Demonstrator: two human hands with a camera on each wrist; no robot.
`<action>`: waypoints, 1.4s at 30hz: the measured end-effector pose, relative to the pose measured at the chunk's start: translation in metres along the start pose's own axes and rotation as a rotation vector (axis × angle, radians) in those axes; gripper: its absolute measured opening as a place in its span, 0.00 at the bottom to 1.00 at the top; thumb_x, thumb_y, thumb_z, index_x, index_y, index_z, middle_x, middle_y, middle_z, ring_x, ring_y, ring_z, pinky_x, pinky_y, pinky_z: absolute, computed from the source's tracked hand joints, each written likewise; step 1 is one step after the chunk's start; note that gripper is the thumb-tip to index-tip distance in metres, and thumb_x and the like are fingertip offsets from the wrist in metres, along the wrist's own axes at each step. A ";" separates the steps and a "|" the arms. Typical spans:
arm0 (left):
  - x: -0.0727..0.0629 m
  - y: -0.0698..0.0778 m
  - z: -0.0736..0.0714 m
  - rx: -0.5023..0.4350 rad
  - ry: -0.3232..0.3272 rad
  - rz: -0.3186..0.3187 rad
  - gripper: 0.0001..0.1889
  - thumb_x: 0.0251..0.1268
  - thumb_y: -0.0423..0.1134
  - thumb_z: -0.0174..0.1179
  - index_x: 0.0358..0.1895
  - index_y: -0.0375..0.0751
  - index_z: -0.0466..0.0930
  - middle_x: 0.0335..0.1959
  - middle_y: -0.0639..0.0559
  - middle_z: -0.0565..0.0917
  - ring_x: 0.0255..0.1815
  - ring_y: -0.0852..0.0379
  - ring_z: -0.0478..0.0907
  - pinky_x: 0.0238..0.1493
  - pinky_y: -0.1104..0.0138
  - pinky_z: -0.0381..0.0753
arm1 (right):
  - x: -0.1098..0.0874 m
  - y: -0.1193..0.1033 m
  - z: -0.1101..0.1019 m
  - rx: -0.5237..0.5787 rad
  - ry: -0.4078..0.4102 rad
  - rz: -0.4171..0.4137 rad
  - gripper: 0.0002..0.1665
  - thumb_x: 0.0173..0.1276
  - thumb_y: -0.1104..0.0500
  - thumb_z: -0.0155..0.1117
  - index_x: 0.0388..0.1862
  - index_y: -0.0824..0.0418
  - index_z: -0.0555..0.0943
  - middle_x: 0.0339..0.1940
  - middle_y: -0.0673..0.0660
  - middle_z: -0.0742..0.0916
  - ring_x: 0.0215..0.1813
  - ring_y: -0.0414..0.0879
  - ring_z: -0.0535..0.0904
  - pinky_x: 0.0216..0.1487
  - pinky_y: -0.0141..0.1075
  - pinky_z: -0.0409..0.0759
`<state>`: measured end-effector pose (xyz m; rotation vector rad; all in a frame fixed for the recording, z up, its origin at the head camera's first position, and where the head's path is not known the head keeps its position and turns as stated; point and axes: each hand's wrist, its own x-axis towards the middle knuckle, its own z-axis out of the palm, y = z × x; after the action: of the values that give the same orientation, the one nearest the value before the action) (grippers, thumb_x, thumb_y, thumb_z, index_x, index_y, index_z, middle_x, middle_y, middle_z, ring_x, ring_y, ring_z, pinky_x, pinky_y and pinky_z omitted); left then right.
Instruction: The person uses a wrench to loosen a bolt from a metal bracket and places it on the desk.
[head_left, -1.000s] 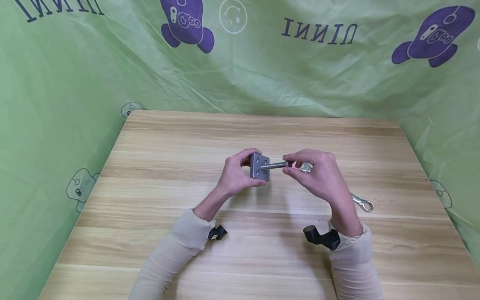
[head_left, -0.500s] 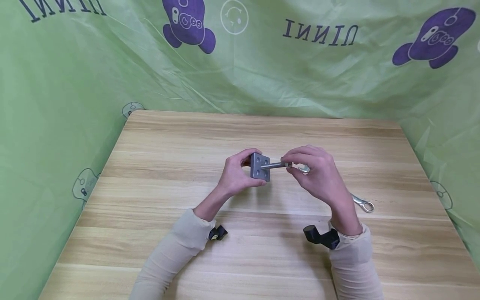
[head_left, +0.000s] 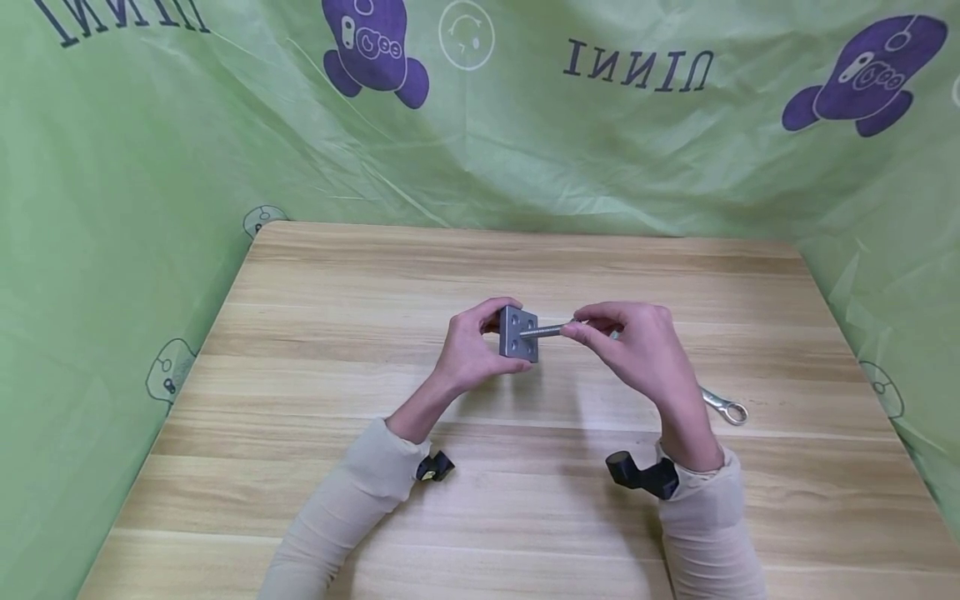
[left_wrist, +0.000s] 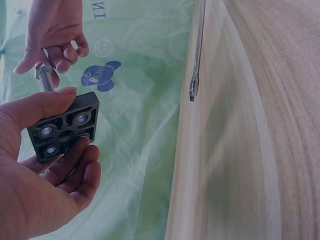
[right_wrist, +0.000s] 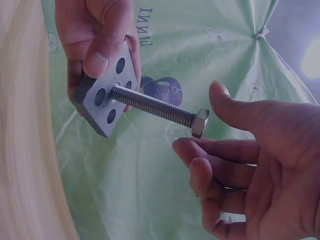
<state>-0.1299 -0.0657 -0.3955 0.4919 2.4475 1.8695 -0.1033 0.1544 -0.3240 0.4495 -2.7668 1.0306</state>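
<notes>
My left hand (head_left: 476,346) grips a square grey metal plate (head_left: 517,335) by its edges, above the table. A hole stands near each corner of the plate's face (right_wrist: 100,97); the recessed back (left_wrist: 65,132) shows in the left wrist view. A threaded hex bolt (right_wrist: 155,107) sticks out from the plate's middle toward the right hand (head_left: 633,346). In the right wrist view, thumb and bent fingers (right_wrist: 235,112) spread around the hex head (right_wrist: 200,123), the thumb apart from it and the index fingertip close below.
A combination wrench (head_left: 726,407) lies on the wooden table (head_left: 375,275), partly hidden under the right hand and forearm. Green printed cloth (head_left: 480,150) hangs behind and at both sides. Black camera mounts (head_left: 643,477) sit on the wrists.
Right thumb and fingers have shifted around the bolt head, the thumb coming forward and the fingertips drawing back right. Left hand and plate stay in place.
</notes>
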 end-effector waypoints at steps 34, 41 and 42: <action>0.001 0.002 -0.002 -0.008 -0.021 0.003 0.38 0.32 0.26 0.80 0.58 0.35 0.78 0.48 0.37 0.87 0.45 0.46 0.84 0.54 0.53 0.83 | 0.001 0.012 0.004 -0.001 0.141 -0.505 0.15 0.45 0.71 0.80 0.35 0.63 0.90 0.32 0.56 0.92 0.34 0.47 0.88 0.39 0.25 0.81; 0.001 0.000 -0.003 -0.036 -0.024 -0.006 0.39 0.32 0.25 0.79 0.58 0.34 0.78 0.49 0.37 0.87 0.44 0.47 0.83 0.54 0.51 0.83 | 0.001 0.011 0.003 -0.026 0.158 -0.564 0.17 0.42 0.74 0.80 0.34 0.64 0.90 0.33 0.54 0.92 0.37 0.47 0.87 0.43 0.32 0.82; 0.001 0.000 -0.003 -0.042 -0.023 -0.009 0.38 0.32 0.24 0.79 0.58 0.34 0.78 0.49 0.37 0.87 0.44 0.47 0.83 0.54 0.51 0.83 | 0.001 0.011 0.003 -0.028 0.163 -0.571 0.17 0.42 0.74 0.80 0.34 0.64 0.90 0.33 0.54 0.92 0.37 0.47 0.87 0.43 0.33 0.82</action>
<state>-0.1316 -0.0680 -0.3941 0.4975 2.3868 1.8964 -0.1084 0.1600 -0.3326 1.0208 -2.2893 0.8356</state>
